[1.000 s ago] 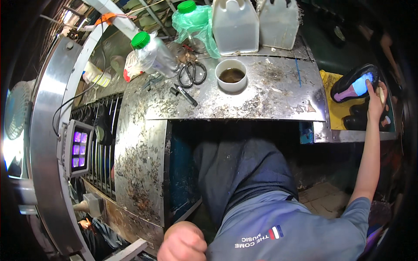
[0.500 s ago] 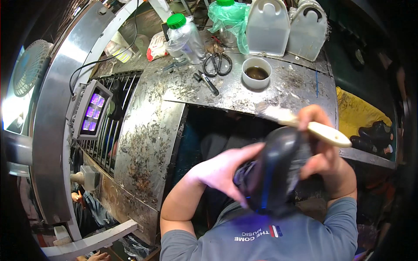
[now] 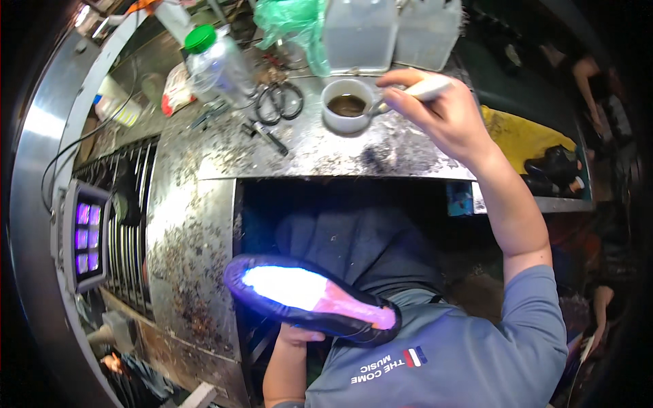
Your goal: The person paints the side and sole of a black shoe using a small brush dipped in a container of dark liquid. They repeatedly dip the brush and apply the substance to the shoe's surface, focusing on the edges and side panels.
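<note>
Gripping a black shoe [image 3: 326, 325] in front of the shirt, the left hand [image 3: 301, 335] is curling up from below; the shoe is hiding most of its fingers, so how far they are wrapping around it cannot be told. The shoe is lying sole-up above the lap, its forepart glowing so blue-white that the surface detail is washing out, while the heel end is showing pink. Closing on the pale handle of a brush [image 3: 428, 88], the right hand [image 3: 449, 119] is holding the tip at the rim of a white cup [image 3: 337, 124] of dark liquid — whether the bristles are touching the liquid is hard to make out. The top edge is cutting off a green plastic bag [image 3: 292, 24] and two translucent jugs [image 3: 360, 37]. Dim shadow is blurring black shoes [image 3: 554, 166] beside a yellow sheet [image 3: 507, 136] at right. Across the grey-blue shirt [image 3: 456, 347], white lettering is running upside down beside a red, white and blue emblem — legible, unlike the yellow label on a white bottle [image 3: 119, 109] at left, which is blurring.
</note>
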Available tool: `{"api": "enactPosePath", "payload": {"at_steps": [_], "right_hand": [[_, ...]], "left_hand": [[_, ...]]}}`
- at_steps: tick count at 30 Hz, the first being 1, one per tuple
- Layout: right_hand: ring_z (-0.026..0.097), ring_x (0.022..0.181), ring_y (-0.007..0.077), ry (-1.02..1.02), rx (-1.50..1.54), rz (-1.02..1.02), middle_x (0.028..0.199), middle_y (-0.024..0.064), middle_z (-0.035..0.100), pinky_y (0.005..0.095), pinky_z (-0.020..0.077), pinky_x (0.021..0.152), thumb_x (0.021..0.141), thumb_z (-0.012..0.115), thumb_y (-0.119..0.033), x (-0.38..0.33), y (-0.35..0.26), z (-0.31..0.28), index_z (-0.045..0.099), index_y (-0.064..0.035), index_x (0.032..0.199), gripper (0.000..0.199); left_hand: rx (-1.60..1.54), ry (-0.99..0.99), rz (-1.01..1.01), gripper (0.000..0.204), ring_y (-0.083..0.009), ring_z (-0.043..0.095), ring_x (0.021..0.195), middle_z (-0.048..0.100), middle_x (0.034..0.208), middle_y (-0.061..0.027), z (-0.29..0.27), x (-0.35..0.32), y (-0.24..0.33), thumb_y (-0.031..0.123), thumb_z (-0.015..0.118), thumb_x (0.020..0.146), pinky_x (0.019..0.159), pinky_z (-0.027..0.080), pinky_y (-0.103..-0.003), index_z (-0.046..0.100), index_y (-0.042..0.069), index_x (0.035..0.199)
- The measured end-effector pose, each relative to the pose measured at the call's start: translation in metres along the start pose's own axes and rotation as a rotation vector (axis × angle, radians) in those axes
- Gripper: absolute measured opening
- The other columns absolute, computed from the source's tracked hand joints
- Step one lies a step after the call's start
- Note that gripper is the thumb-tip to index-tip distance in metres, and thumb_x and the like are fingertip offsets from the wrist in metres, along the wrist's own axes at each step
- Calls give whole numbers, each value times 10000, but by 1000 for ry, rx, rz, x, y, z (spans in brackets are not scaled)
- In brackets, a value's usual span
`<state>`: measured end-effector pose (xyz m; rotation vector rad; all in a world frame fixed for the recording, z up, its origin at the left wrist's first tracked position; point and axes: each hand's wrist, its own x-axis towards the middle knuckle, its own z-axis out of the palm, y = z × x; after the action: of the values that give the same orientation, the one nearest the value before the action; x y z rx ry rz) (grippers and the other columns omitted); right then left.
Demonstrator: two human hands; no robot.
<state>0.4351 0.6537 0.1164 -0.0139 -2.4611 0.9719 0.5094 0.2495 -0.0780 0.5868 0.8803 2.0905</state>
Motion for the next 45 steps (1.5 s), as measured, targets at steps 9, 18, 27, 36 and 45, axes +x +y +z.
{"api": "enactPosePath", "payload": {"at_steps": [9,18,27,36,45], "right_hand": [[748,854,279,-260,-412,29,911,97,773,367,587,790,844,776,-306,56,54,59,792,-124,994,237],[736,839,295,121,-53,-132,873,86,759,395,585,758,825,739,-333,54,29,40,782,-148,894,202],[740,867,296,166,62,-161,916,97,766,393,585,779,866,757,-326,32,42,42,794,-145,1001,229],[691,934,98,-154,398,62,1022,46,764,254,545,828,922,777,-180,-8,35,30,762,-11,1108,252],[740,821,166,-386,787,-149,893,106,770,286,575,781,856,789,-158,-60,-29,45,755,-3,1007,219]], "left_hand": [[-117,378,-29,1014,-343,611,1256,612,1390,-127,5,-47,-27,274,1009,593,1077,492,-533,522,27,1447],[13,307,119,1007,-373,544,1343,580,1423,-162,17,-39,-1,45,946,607,1147,416,-517,466,2,1491],[1173,240,435,633,-418,584,1285,607,1381,-211,61,20,75,170,784,861,1073,484,-538,510,36,1416],[2026,-145,568,332,-411,693,1087,694,1233,-186,76,58,147,115,638,983,911,601,-561,555,76,1302],[2210,-400,433,334,-378,671,1104,685,1243,-118,95,58,172,181,674,941,919,599,-545,570,157,1257]]}}
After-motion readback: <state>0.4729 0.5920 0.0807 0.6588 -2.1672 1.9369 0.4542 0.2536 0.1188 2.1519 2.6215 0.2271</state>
